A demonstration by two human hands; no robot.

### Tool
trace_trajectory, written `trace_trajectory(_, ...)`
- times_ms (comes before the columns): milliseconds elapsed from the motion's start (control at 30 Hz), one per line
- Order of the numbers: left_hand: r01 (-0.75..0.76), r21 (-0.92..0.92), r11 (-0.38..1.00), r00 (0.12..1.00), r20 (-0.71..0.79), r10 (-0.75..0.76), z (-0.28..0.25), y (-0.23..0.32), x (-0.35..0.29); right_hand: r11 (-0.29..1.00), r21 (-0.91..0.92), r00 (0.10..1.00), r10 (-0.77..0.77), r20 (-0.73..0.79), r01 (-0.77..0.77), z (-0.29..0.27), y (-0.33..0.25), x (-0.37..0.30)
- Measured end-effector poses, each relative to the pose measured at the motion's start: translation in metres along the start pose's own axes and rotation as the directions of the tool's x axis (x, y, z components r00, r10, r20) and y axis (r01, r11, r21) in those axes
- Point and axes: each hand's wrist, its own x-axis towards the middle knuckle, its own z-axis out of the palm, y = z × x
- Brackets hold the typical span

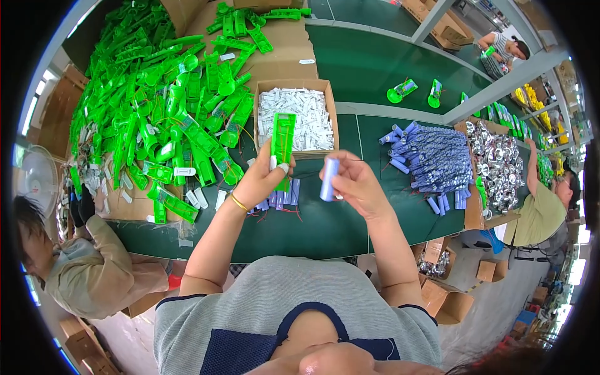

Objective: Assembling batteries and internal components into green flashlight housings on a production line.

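My left hand (264,180) is closed around a green plastic housing (284,136), held upright with its hollow side showing and thin red wires inside. In my right hand (359,187), a blue-purple cylindrical battery (329,180) is pinched between thumb and fingers. The battery is apart from the housing, to its right. Below the housing, several loose batteries (291,194) with red wires lie on the green table, partly hidden by my left hand. Just beyond both hands stands a cardboard box (334,112) full of small white plastic pieces (297,115).
Green housings (181,119) are heaped at the left. A stack of blue batteries (434,156) lies at the right, beside a box of shiny round parts (497,156). A metal rail (406,113) crosses behind; two green units (401,92) lie beyond it. Other people work around the line.
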Motion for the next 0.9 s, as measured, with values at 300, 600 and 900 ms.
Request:
trace_trajectory(300,-0.045,-0.021,0.999,0.997,0.058,0.047,0.014,0.009,-0.014,0.814,-0.478,0.88,-0.448,-0.157,0.329,0.042,0.041,0.05)
trace_trajectory(600,0.028,-0.273,0.961,0.994,-0.097,-0.057,0.005,-0.008,-0.018,0.208,-0.856,0.708,-0.668,0.23,0.474,0.034,0.05,0.058)
trace_trajectory(900,0.082,-0.252,0.964,0.919,-0.356,-0.171,-0.036,-0.006,-0.005,-0.01,-0.963,0.86,-0.448,0.243,0.268,-0.032,0.035,0.172)
